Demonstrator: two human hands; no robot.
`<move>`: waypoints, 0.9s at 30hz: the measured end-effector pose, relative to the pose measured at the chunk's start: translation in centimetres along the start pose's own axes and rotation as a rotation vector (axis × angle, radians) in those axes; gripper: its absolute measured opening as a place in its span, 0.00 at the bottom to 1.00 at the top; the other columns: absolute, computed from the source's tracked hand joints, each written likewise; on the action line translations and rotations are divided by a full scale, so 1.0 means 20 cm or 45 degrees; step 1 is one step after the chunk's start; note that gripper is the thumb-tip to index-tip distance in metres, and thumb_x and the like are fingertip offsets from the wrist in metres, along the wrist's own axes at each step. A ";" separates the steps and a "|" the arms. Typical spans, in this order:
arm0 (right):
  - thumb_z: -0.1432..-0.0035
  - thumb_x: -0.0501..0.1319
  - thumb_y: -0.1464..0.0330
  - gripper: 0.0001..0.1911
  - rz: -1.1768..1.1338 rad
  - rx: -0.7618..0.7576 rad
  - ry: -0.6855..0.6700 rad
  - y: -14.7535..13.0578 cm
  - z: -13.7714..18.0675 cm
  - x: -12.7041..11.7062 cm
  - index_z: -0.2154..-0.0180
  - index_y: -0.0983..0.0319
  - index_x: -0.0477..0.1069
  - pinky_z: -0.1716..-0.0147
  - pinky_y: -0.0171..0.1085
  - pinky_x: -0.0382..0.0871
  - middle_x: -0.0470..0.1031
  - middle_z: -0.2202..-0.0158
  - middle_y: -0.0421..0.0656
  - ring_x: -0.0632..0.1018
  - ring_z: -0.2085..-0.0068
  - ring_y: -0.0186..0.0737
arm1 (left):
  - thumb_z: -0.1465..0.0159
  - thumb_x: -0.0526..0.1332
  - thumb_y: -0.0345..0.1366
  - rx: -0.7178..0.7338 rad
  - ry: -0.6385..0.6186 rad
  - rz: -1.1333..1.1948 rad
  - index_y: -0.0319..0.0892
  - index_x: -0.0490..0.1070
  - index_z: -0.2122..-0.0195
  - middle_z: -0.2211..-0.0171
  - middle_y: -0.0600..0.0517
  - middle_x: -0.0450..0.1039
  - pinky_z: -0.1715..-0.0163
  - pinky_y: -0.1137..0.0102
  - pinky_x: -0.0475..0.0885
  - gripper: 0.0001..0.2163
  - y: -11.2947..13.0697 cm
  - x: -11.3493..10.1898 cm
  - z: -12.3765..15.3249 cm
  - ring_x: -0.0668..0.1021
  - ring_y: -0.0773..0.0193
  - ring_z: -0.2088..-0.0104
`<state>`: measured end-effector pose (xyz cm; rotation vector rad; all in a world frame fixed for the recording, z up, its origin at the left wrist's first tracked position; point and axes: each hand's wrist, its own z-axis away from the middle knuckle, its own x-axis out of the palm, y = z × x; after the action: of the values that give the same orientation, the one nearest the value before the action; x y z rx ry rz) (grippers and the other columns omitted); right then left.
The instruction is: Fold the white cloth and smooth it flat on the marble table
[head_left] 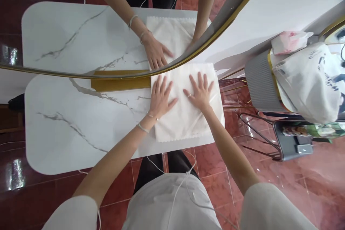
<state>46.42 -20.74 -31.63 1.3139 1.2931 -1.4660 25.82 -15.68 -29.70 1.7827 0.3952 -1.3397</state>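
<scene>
A cream-white cloth [185,122] with scalloped edges lies flat on the right part of the marble-patterned table [67,115]. My left hand [161,97] rests palm down on its left side, fingers stretched out and slightly apart. On the right half of the cloth, my right hand [200,91] presses flat with its fingers spread wide; a ring shows on one finger. Slight creases run through the fabric around both hands. Neither hand grips anything.
A large gold-rimmed mirror [121,36] stands along the table's far side on a gold base [121,84], reflecting arms and cloth. To the right are a ribbed grey cabinet [262,81] with a white bag [309,79] on top, and a dark chair [288,143] holding several items.
</scene>
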 end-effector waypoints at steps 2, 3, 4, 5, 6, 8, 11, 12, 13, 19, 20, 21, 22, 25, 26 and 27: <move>0.37 0.48 0.45 0.38 0.021 -0.039 -0.042 -0.03 0.19 -0.04 0.31 0.51 0.42 0.38 0.69 0.34 0.36 0.28 0.44 0.41 0.30 0.61 | 0.36 0.52 0.57 -0.011 -0.006 0.013 0.38 0.48 0.32 0.29 0.40 0.37 0.33 0.47 0.42 0.37 0.05 0.02 0.17 0.38 0.45 0.30; 0.37 0.49 0.45 0.39 0.031 -0.068 -0.060 -0.04 0.27 -0.05 0.31 0.51 0.42 0.37 0.68 0.33 0.35 0.28 0.44 0.40 0.30 0.60 | 0.36 0.53 0.58 -0.030 -0.006 0.014 0.38 0.47 0.32 0.29 0.39 0.36 0.33 0.47 0.43 0.39 0.07 0.03 0.23 0.38 0.44 0.30; 0.37 0.50 0.45 0.39 0.040 -0.098 -0.072 -0.05 0.32 -0.06 0.31 0.51 0.43 0.37 0.67 0.33 0.35 0.28 0.44 0.40 0.30 0.60 | 0.36 0.53 0.58 -0.047 -0.007 0.011 0.37 0.46 0.31 0.29 0.39 0.34 0.33 0.47 0.43 0.39 0.08 0.04 0.28 0.39 0.44 0.30; 0.38 0.50 0.45 0.39 0.049 -0.124 -0.084 -0.05 0.36 -0.07 0.31 0.51 0.43 0.37 0.66 0.32 0.35 0.28 0.44 0.39 0.30 0.60 | 0.36 0.52 0.58 -0.056 -0.013 0.010 0.37 0.46 0.31 0.29 0.38 0.34 0.33 0.47 0.44 0.39 0.09 0.05 0.29 0.39 0.44 0.30; 0.38 0.50 0.45 0.39 0.055 -0.144 -0.094 -0.04 0.36 -0.07 0.31 0.51 0.44 0.37 0.66 0.32 0.35 0.28 0.44 0.39 0.30 0.60 | 0.36 0.52 0.57 -0.056 -0.021 0.011 0.38 0.46 0.31 0.29 0.38 0.34 0.33 0.47 0.44 0.39 0.10 0.05 0.29 0.40 0.45 0.30; 0.38 0.50 0.44 0.39 0.058 -0.160 -0.109 -0.02 0.29 -0.07 0.31 0.51 0.45 0.38 0.68 0.31 0.36 0.28 0.44 0.39 0.30 0.60 | 0.34 0.51 0.55 -0.041 -0.043 0.016 0.39 0.45 0.31 0.29 0.38 0.36 0.33 0.47 0.43 0.36 0.08 0.05 0.21 0.41 0.46 0.30; 0.38 0.49 0.44 0.39 0.050 -0.166 -0.101 0.02 0.06 -0.04 0.32 0.51 0.47 0.39 0.69 0.31 0.38 0.28 0.45 0.40 0.30 0.61 | 0.32 0.49 0.49 -0.028 -0.072 -0.018 0.39 0.49 0.32 0.29 0.39 0.41 0.33 0.46 0.41 0.31 0.04 0.01 -0.01 0.42 0.46 0.30; 0.38 0.49 0.44 0.38 0.047 -0.175 -0.089 0.03 -0.03 -0.03 0.32 0.51 0.48 0.39 0.69 0.32 0.38 0.28 0.45 0.40 0.30 0.61 | 0.31 0.49 0.48 -0.037 -0.084 -0.037 0.39 0.50 0.32 0.30 0.39 0.43 0.34 0.46 0.41 0.30 0.02 -0.01 -0.09 0.44 0.45 0.30; 0.38 0.49 0.44 0.38 0.045 -0.184 -0.074 0.04 -0.11 -0.01 0.32 0.51 0.48 0.39 0.70 0.32 0.39 0.28 0.45 0.41 0.30 0.61 | 0.31 0.49 0.48 -0.053 -0.097 -0.053 0.39 0.51 0.32 0.30 0.39 0.46 0.34 0.45 0.42 0.29 0.00 -0.02 -0.16 0.47 0.43 0.31; 0.35 0.46 0.47 0.34 -0.027 -0.015 0.155 0.11 -0.24 0.04 0.34 0.57 0.54 0.36 0.63 0.39 0.53 0.32 0.49 0.52 0.32 0.58 | 0.31 0.48 0.50 -0.099 -0.073 -0.059 0.40 0.52 0.33 0.35 0.37 0.56 0.39 0.42 0.51 0.29 -0.06 -0.01 -0.33 0.54 0.37 0.34; 0.34 0.45 0.49 0.33 -0.035 0.015 0.164 0.11 -0.19 0.03 0.34 0.57 0.54 0.35 0.62 0.41 0.53 0.32 0.49 0.53 0.32 0.57 | 0.30 0.47 0.48 -0.073 -0.041 -0.054 0.40 0.52 0.33 0.34 0.38 0.54 0.38 0.42 0.50 0.28 -0.04 0.00 -0.29 0.52 0.39 0.33; 0.33 0.44 0.50 0.33 -0.033 0.032 0.148 0.11 -0.12 0.02 0.33 0.57 0.51 0.35 0.62 0.42 0.52 0.32 0.49 0.52 0.32 0.56 | 0.30 0.46 0.45 -0.031 -0.019 -0.040 0.41 0.51 0.33 0.33 0.39 0.53 0.36 0.43 0.48 0.26 -0.02 0.02 -0.22 0.50 0.42 0.32; 0.33 0.43 0.50 0.33 -0.019 0.040 0.115 0.10 -0.03 0.00 0.32 0.57 0.48 0.36 0.62 0.42 0.50 0.31 0.49 0.51 0.31 0.56 | 0.29 0.44 0.41 0.025 -0.015 -0.017 0.42 0.50 0.32 0.32 0.41 0.52 0.35 0.45 0.47 0.24 0.02 0.04 -0.13 0.49 0.46 0.31; 0.32 0.43 0.51 0.35 0.058 0.045 -0.021 0.05 0.30 -0.07 0.30 0.56 0.37 0.38 0.69 0.38 0.40 0.29 0.49 0.44 0.30 0.60 | 0.29 0.41 0.32 0.184 -0.093 0.061 0.42 0.44 0.31 0.31 0.42 0.49 0.33 0.50 0.48 0.25 0.15 0.09 0.21 0.49 0.54 0.30; 0.32 0.44 0.52 0.36 0.075 0.028 -0.066 0.02 0.41 -0.09 0.30 0.56 0.35 0.39 0.71 0.38 0.37 0.28 0.49 0.42 0.30 0.62 | 0.29 0.44 0.35 0.178 -0.103 0.068 0.41 0.42 0.30 0.30 0.41 0.47 0.33 0.49 0.49 0.26 0.20 0.10 0.32 0.48 0.52 0.30; 0.33 0.45 0.52 0.36 0.079 -0.004 -0.106 0.00 0.52 -0.11 0.30 0.54 0.35 0.39 0.70 0.39 0.34 0.28 0.48 0.41 0.30 0.62 | 0.30 0.48 0.40 0.142 -0.098 0.066 0.40 0.40 0.30 0.30 0.39 0.43 0.33 0.48 0.50 0.29 0.24 0.11 0.42 0.46 0.49 0.30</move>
<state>44.67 -31.00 -30.01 1.2667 1.1905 -1.4595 24.52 -25.54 -30.21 1.8133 0.2349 -1.4121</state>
